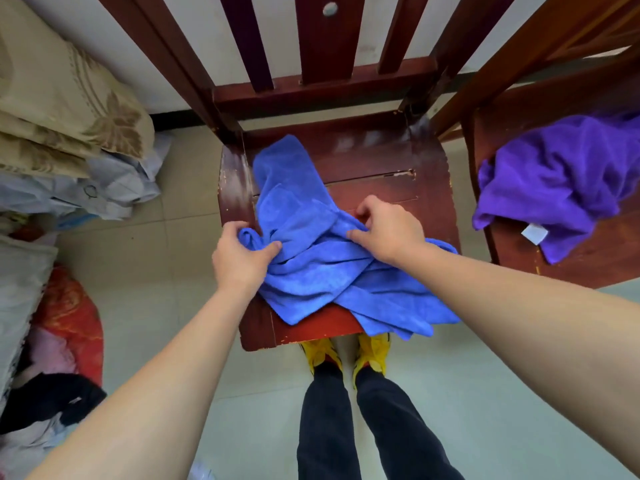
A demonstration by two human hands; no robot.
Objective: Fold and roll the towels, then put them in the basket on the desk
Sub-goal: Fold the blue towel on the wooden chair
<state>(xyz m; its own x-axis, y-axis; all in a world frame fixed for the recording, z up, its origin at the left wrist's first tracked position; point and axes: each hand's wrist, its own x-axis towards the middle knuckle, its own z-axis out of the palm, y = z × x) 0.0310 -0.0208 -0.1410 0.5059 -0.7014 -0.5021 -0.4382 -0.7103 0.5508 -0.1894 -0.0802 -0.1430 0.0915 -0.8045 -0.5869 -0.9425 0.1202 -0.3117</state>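
Note:
A crumpled blue towel (pixel 311 258) lies across the seat of a dark red wooden chair (pixel 388 168), with one end hanging over the front edge. My left hand (pixel 242 254) pinches a bunched fold at the towel's left side. My right hand (pixel 388 230) grips the cloth near the middle of the seat. A purple towel (pixel 561 178) with a white label lies in a heap on a second wooden chair (pixel 588 258) at the right. No basket or desk is in view.
Folded beige bedding (pixel 65 109) and pale bags are piled at the left. Red, pink and black cloth (pixel 65 341) lies on the tiled floor at the lower left. My legs and yellow shoes (pixel 346 355) stand just in front of the chair.

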